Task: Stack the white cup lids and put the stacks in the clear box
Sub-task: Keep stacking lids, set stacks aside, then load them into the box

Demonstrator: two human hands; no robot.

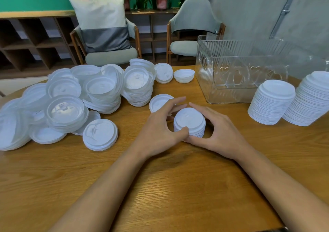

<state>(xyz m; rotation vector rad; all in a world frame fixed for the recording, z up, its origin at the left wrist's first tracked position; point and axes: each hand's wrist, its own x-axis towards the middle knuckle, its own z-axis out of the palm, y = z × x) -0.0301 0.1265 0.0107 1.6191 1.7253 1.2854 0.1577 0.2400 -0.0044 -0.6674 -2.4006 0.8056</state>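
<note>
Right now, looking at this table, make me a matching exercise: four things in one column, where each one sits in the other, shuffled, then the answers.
Things
1. short stack
2. clear box
3. two tall stacks
4. loose pile

Places
A. left side of the table
B. held between the left hand and the right hand
C. back right, open at the top
D. near right, beside the box

Pairs: 1-B, 2-C, 3-D, 4-A

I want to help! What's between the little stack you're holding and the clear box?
Just fingers of the right hand, then bare table, as the head view shows.
</note>
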